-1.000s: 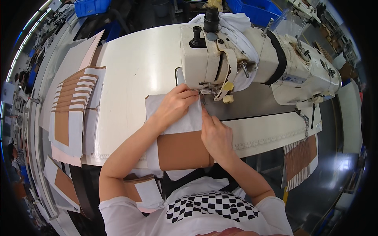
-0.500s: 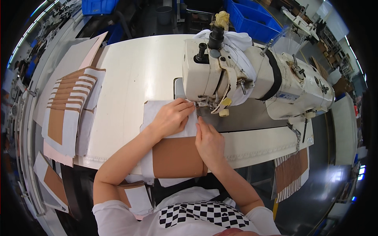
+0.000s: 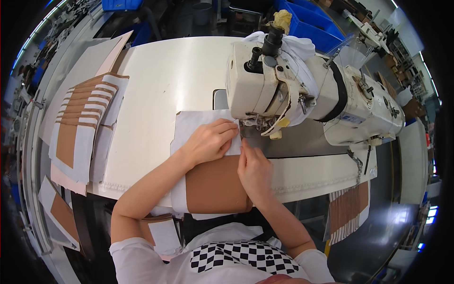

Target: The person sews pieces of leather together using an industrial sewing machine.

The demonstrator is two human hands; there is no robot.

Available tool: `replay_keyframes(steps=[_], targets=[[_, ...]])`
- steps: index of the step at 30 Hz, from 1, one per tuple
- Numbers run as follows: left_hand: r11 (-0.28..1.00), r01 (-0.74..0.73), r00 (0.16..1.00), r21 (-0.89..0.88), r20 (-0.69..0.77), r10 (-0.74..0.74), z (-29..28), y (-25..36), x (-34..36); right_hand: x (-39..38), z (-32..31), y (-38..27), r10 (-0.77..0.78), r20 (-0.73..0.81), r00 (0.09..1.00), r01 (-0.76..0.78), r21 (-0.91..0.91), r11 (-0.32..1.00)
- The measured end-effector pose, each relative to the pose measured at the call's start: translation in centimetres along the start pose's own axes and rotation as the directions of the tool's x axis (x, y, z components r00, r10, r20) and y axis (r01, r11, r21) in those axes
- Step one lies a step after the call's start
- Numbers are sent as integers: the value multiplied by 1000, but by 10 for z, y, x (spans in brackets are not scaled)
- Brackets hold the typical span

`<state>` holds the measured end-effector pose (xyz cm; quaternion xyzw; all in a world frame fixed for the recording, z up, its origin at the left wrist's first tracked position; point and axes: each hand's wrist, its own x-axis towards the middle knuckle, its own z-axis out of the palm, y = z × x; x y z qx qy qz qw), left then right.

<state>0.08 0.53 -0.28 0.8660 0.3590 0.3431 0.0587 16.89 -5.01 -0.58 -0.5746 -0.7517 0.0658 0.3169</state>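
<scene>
A brown and white fabric panel (image 3: 216, 182) lies on the machine table, its right edge beside the needle area of a cream sewing machine (image 3: 243, 87). It hangs a little over the near table edge. My left hand (image 3: 213, 140) rests on the white part, fingers curled and fingertips pinching the right edge close to the presser foot. Just nearer to me, my right hand (image 3: 255, 171) has thumb and forefinger closed on the same edge. Exactly what lies between the fingertips is partly hidden.
On the left lies a stack of brown and white striped panels (image 3: 85, 102) on larger pale sheets. Another striped bundle (image 3: 349, 213) hangs off the right front edge. Brown-and-white pieces (image 3: 164, 235) sit near my lap. Blue crates (image 3: 314, 28) stand behind the table.
The panel has slid slightly away from me along the needle, its far edge now farther back. Both hands stay near the needle. The whole view has shifted a little.
</scene>
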Motion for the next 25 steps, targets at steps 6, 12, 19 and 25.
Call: replay_keyframes(steps=[6, 12, 19, 25], targets=[[1000, 16, 999, -9, -29, -16, 2, -1, 0, 0, -3, -1, -23, 10, 1000, 23, -36, 999], [997, 27, 998, 76, -56, -23, 2, -1, 2, 2, 1, 1, -65, -25, 998, 62, -76, 995], [999, -26, 1000, 40, 4, 26, -3, 4, -1, -4, -7, -2, 6, 21, 1000, -5, -49, 999], [997, 16, 1000, 72, 14, -17, -3, -4, 3, 0, 1, 1, -44, 4, 999, 44, -114, 992]])
